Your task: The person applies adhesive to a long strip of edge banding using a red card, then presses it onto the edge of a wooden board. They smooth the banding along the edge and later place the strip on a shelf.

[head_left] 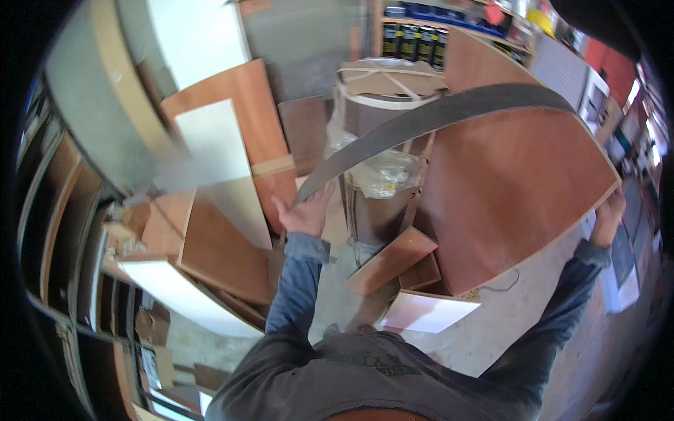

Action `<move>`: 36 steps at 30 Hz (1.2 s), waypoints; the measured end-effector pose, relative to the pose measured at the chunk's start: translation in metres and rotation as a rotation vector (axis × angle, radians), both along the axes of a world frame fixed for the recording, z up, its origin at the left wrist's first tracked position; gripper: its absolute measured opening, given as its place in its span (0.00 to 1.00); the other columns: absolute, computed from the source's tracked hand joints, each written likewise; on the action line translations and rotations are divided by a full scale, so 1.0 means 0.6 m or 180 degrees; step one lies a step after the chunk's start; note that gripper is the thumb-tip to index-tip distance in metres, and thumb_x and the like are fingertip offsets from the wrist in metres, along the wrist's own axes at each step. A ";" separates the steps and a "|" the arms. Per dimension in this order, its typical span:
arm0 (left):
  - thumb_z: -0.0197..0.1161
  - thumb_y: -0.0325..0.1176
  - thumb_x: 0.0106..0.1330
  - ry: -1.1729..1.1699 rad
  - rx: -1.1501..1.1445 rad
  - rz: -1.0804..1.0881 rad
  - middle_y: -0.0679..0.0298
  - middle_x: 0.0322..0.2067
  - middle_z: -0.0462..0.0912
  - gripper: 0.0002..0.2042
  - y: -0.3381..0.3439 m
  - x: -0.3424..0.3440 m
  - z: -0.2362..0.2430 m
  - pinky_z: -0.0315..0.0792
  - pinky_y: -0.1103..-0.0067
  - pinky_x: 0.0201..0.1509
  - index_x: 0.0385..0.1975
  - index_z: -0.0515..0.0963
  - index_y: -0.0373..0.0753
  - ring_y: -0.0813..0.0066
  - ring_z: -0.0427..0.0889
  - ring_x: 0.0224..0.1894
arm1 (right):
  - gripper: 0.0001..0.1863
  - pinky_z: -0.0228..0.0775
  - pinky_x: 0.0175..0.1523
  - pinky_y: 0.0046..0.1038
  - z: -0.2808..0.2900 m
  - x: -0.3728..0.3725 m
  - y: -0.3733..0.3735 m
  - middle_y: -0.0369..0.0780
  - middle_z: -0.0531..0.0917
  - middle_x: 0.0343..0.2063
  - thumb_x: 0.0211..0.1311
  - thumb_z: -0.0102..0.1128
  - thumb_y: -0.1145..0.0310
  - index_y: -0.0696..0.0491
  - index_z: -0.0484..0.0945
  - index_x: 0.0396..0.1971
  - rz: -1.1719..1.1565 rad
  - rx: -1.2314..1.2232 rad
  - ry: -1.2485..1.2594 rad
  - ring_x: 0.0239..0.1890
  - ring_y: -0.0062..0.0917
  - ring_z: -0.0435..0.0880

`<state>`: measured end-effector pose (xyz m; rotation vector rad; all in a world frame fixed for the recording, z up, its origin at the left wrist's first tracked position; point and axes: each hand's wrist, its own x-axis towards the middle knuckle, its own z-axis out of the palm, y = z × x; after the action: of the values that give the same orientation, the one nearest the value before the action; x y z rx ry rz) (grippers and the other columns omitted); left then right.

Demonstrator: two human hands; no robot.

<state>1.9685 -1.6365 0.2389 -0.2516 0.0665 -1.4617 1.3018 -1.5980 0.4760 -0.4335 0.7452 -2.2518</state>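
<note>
I hold a large reddish-brown wooden board (519, 196) upright in front of me, its grey top edge (435, 116) arching across the view. My left hand (303, 214) grips the board's left end, fingers curled around the grey edge. My right hand (608, 217) clasps the board's right edge near its lower corner. Both sleeves are blue-grey.
Behind the board stands a brown drum (382, 91) with clear plastic wrap (382, 175). Brown and white panel offcuts (225, 168) lean at the left, smaller pieces (393, 259) and a white sheet (428, 312) lie on the floor. Shelves (449, 28) run along the back wall.
</note>
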 end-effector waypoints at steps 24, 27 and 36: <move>0.42 0.73 0.70 -0.1524 -0.0183 -0.0594 0.43 0.76 0.37 0.51 -0.552 0.059 0.414 0.45 0.34 0.75 0.78 0.34 0.38 0.41 0.42 0.79 | 0.40 0.41 0.79 0.60 0.090 0.020 0.105 0.62 0.46 0.76 0.75 0.55 0.59 0.57 0.47 0.77 0.0239 -0.0351 -0.0158 0.78 0.58 0.46; 0.45 0.72 0.70 -0.1490 -0.0274 -0.0518 0.42 0.77 0.38 0.52 -0.622 0.036 0.418 0.44 0.34 0.75 0.78 0.36 0.38 0.39 0.42 0.79 | 0.41 0.43 0.79 0.57 0.105 0.064 0.127 0.63 0.46 0.75 0.75 0.57 0.55 0.57 0.48 0.77 0.0186 -0.0389 -0.0017 0.78 0.57 0.46; 0.50 0.65 0.72 -0.1049 -0.0131 -0.0548 0.42 0.76 0.47 0.46 -0.754 -0.045 0.334 0.40 0.35 0.76 0.78 0.40 0.41 0.35 0.45 0.78 | 0.35 0.57 0.74 0.54 0.099 0.081 0.137 0.59 0.66 0.68 0.75 0.55 0.46 0.60 0.67 0.66 -0.0107 0.0305 -0.0115 0.71 0.53 0.65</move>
<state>1.9415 -2.0888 0.4391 -0.0361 -0.2135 -1.6598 1.3502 -1.5157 0.5353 -0.3359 0.8432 -2.2382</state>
